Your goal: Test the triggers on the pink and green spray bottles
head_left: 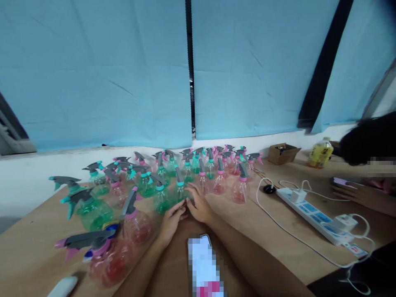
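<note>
Both my hands lie on the wooden table in front of me, fingertips touching each other. My left hand rests flat with its fingers stretched out and holds nothing. My right hand also lies open, its fingers reaching toward the base of a green spray bottle. Several clear spray bottles with grey triggers stand just beyond my hands, some green, some pink. A phone lies between my forearms.
A white power strip with plugged chargers and white cables lies at the right. A small cardboard box and a yellow drink bottle stand at the back right. Another person's hand rests on the table's right side. Blue curtains hang behind.
</note>
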The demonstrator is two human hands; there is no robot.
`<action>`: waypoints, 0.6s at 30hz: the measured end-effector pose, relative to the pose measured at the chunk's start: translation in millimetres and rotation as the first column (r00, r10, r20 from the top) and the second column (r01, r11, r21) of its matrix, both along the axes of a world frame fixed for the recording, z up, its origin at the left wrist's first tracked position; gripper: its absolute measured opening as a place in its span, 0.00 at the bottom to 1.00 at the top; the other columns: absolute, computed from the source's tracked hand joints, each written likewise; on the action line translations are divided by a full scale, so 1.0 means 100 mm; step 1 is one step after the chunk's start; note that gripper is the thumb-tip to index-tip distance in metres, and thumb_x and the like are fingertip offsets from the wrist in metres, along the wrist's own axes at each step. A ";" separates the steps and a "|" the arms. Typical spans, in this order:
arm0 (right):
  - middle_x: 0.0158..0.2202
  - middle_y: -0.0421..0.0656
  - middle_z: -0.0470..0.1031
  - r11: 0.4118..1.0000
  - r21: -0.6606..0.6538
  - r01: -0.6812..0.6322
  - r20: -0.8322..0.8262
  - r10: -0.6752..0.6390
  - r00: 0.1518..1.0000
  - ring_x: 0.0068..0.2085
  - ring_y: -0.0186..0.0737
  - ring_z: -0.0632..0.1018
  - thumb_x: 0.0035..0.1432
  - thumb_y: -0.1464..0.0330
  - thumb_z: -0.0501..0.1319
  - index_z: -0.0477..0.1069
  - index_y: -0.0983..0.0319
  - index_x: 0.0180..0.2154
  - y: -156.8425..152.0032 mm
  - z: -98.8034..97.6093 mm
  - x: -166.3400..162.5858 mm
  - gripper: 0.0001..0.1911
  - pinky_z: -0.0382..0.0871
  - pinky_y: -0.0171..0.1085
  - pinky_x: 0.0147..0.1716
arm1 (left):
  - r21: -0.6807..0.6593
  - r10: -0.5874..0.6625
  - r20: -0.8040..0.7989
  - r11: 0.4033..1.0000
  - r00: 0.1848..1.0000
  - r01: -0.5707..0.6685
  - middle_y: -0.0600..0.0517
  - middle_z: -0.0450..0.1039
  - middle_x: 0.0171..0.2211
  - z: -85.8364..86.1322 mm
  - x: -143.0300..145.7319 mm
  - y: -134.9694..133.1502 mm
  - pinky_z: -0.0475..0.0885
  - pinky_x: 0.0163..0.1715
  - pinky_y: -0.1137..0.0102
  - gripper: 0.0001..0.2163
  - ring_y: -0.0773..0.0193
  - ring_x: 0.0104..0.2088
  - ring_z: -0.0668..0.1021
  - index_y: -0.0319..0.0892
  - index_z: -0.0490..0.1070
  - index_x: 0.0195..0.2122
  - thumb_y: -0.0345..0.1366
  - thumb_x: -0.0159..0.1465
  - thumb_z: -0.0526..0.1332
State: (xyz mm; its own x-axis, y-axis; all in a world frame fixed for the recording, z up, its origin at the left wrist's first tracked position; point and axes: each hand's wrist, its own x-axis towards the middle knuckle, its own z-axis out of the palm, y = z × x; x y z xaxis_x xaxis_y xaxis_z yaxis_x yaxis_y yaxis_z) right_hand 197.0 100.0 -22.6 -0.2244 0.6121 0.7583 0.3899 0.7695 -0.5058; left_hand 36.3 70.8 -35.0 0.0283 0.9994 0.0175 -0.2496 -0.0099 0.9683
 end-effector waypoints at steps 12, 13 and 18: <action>0.68 0.50 0.51 0.926 0.022 0.377 -0.086 -0.373 0.924 0.70 0.53 0.51 0.57 0.74 0.53 0.66 0.59 0.60 0.39 -0.04 0.31 0.28 0.49 0.56 0.65 | -0.001 -0.093 -0.018 0.996 0.995 0.093 0.42 0.69 0.61 0.07 -0.02 -0.02 0.72 0.55 0.55 0.20 0.45 0.58 0.74 0.44 0.77 0.51 0.40 0.58 0.69; 0.68 0.49 0.51 0.931 0.026 0.363 -0.061 -0.361 0.931 0.70 0.53 0.50 0.58 0.74 0.53 0.65 0.58 0.61 0.43 -0.05 0.33 0.29 0.48 0.56 0.66 | 0.000 -0.092 -0.017 0.996 0.996 0.092 0.41 0.69 0.61 0.07 -0.02 -0.01 0.72 0.56 0.55 0.20 0.45 0.59 0.74 0.44 0.77 0.52 0.40 0.58 0.69; 0.67 0.48 0.56 0.958 0.036 0.285 -0.004 -0.285 0.959 0.70 0.50 0.52 0.58 0.74 0.53 0.64 0.57 0.62 0.59 -0.11 0.38 0.30 0.50 0.54 0.66 | -0.001 -0.086 -0.010 0.996 0.996 0.086 0.40 0.67 0.63 0.07 -0.03 -0.01 0.71 0.56 0.54 0.22 0.44 0.59 0.73 0.43 0.76 0.53 0.40 0.57 0.69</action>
